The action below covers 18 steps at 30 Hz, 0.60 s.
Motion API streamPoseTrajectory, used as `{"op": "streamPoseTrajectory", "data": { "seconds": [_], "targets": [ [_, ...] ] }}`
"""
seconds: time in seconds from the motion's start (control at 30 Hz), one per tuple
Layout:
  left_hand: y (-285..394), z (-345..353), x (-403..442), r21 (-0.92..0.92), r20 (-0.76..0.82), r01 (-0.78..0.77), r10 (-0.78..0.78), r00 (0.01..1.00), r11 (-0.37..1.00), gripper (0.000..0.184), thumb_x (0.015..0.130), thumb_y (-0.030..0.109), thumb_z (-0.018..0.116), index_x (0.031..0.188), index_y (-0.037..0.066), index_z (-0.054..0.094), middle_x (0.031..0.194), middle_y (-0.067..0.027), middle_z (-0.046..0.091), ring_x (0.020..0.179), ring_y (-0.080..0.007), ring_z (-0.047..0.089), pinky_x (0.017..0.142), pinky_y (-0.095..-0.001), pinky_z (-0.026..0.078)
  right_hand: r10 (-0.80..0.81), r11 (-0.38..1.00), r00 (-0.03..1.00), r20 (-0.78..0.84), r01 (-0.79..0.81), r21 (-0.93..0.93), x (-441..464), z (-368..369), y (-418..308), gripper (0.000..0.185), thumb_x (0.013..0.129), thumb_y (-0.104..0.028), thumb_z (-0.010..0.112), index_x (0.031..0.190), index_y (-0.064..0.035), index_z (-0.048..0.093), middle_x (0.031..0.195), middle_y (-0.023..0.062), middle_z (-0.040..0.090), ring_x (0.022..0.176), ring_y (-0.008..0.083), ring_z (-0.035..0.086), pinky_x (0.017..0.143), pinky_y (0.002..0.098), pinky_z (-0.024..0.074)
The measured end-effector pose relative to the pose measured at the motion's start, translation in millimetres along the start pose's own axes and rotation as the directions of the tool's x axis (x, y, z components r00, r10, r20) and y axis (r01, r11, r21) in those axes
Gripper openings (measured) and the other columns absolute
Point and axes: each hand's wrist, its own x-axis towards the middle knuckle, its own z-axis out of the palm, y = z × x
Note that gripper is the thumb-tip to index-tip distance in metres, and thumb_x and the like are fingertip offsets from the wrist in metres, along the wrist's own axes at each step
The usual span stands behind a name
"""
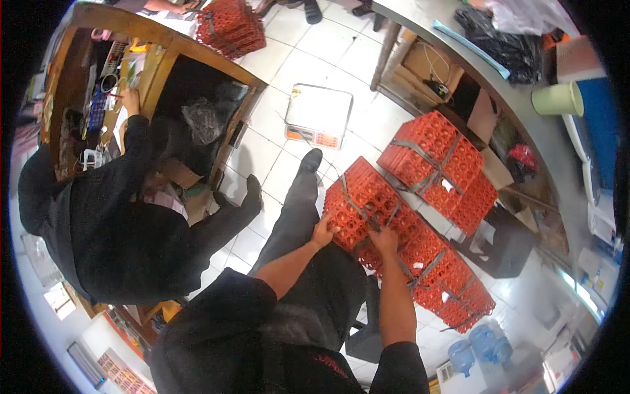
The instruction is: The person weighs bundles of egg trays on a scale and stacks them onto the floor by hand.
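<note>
A strapped stack of red egg trays (357, 192) stands on the floor in front of me. My left hand (324, 232) grips the stack's near left edge, its fingers curled against the trays. My right hand (383, 240) is closed at the top of the stack, on the dark strap (371, 213) where the bands cross. Its fingertips are partly hidden. Another tied stack of red egg trays (433, 157) stands to the right. More strapped egg trays (453, 289) extend toward the lower right.
A digital scale (319, 111) lies on the tiled floor ahead. At left, a person in black (125, 230) sits at a wooden desk (216, 65), one hand on papers. Further egg trays (230, 29) stand at the top. A counter (525, 98) curves along the right; water jugs (462, 354) stand lower right.
</note>
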Motion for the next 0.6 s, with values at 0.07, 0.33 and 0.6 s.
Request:
{"op": "streamPoseTrajectory", "data": {
  "seconds": [0.07, 0.33, 0.6],
  "targets": [
    [9.0, -8.9, 10.5, 0.084, -0.025, -0.034, 0.036, 0.999, 0.996, 0.064, 0.082, 0.016, 0.071, 0.14, 0.011, 0.045, 0.144, -0.0216, 0.042, 0.137, -0.0349, 0.037, 0.112, -0.0384, 0.032, 0.009, 0.999, 1.0, 0.029, -0.008, -0.049, 8.8, -0.9, -13.1, 0.049, 0.075, -0.047, 0.064, 0.101, -0.0051, 0.07, 0.095, 0.0262, 0.067, 0.094, 0.0418, 0.064, 0.085, 0.0501, 0.0498],
    [26.5, -19.6, 10.1, 0.084, -0.037, 0.003, 0.0, 0.999, 0.996, 0.06, 0.079, 0.011, 0.072, 0.134, 0.009, 0.049, 0.135, -0.0158, 0.052, 0.128, -0.0327, 0.046, 0.108, -0.0394, 0.037, 0.019, 0.999, 0.998, 0.059, -0.017, -0.034, 7.6, 7.9, -15.8, 0.049, 0.075, -0.047, 0.065, 0.098, -0.0046, 0.071, 0.092, 0.0263, 0.067, 0.093, 0.0429, 0.064, 0.084, 0.0507, 0.0496],
    [-7.4, -4.6, -2.2, -0.006, 0.018, 0.04, -0.04, 0.999, 0.999, 0.062, 0.081, 0.012, 0.071, 0.137, 0.009, 0.046, 0.136, -0.0186, 0.05, 0.13, -0.0339, 0.045, 0.108, -0.0401, 0.037, -0.053, 0.987, 0.999, 0.013, 0.054, -0.152, -1.7, 13.9, -1.9, 0.049, 0.075, -0.045, 0.066, 0.103, -0.0042, 0.069, 0.092, 0.0259, 0.067, 0.089, 0.0434, 0.064, 0.081, 0.0498, 0.0509]
  ]
}}
